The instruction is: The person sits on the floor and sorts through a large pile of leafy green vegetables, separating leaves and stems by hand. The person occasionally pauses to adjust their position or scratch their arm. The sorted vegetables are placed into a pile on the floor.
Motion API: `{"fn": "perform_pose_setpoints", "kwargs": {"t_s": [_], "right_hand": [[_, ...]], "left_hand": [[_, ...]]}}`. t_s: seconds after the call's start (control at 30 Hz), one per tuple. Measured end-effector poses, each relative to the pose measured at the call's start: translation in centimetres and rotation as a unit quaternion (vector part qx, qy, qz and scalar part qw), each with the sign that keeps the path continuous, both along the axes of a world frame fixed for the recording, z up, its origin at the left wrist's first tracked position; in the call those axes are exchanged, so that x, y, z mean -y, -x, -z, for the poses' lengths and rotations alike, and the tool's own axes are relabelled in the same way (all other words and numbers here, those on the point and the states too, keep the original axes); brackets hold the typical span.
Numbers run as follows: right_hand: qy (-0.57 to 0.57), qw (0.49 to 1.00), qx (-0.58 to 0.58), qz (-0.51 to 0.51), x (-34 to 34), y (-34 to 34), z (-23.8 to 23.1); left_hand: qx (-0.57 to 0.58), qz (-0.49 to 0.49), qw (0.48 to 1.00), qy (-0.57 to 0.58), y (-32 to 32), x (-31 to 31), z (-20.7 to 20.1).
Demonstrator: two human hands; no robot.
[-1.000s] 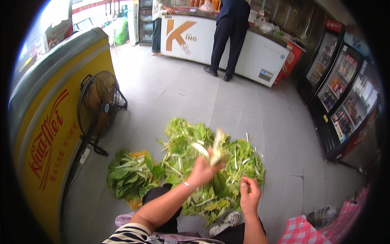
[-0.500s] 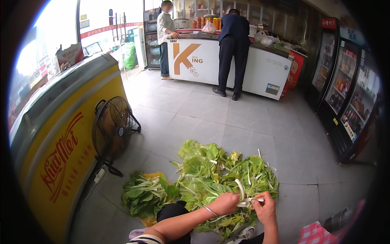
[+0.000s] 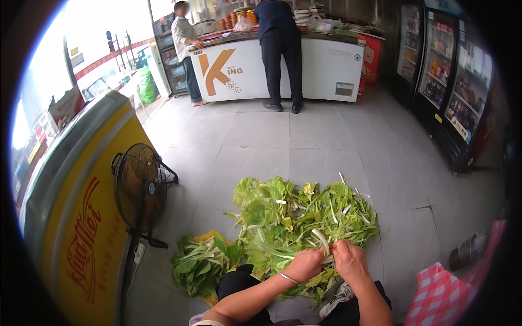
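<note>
Low over a spread of green leaves, my left hand (image 3: 304,265) is closed around leafy greens with thick pale stalks (image 3: 319,237). One stalk curves up above the fingers. Close against it, my right hand (image 3: 349,262) has its fingers pinched on the same stalks, whose ends are mostly hidden by the fingers. Loose leaves and bits of stalk lie in a wide pile (image 3: 272,214) on the floor under and beyond my hands. To the left, a neater heap of greens with white stalks (image 3: 204,263) rests on something yellow.
A black floor fan (image 3: 142,187) stands by a yellow chest freezer (image 3: 111,179) at left. Two people are at the white counter (image 3: 326,70) ahead. Glass-door fridges (image 3: 443,70) line the right. A red-checked cloth (image 3: 437,288) and a dark cup (image 3: 466,252) are near right.
The view has shifted, showing more floor. My right hand has turned and closed in beside my left, back of the hand upward. The left keeps its grip on the greens.
</note>
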State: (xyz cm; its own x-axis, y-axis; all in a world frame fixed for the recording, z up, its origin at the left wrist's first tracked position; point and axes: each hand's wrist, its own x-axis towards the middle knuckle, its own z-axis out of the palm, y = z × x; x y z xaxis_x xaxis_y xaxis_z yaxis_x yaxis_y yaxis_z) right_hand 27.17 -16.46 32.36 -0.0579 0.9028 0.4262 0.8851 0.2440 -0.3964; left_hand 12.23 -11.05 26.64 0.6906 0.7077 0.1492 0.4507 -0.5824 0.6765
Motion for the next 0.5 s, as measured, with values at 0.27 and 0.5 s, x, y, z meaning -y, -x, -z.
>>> {"fn": "perform_pose_setpoints", "kwargs": {"t_s": [0.27, 0.5], "right_hand": [[0.02, 0.99, -0.139, -0.007, 0.0, -0.6, -0.3], [0.044, 0.843, -0.533, -0.064, 0.0, -3.0, -0.5]], "left_hand": [[0.075, 0.037, 0.996, -0.003, 0.4, -0.3, -0.7], [0.167, 0.044, 0.985, 0.004, 0.7, -0.8, -2.5]]}}
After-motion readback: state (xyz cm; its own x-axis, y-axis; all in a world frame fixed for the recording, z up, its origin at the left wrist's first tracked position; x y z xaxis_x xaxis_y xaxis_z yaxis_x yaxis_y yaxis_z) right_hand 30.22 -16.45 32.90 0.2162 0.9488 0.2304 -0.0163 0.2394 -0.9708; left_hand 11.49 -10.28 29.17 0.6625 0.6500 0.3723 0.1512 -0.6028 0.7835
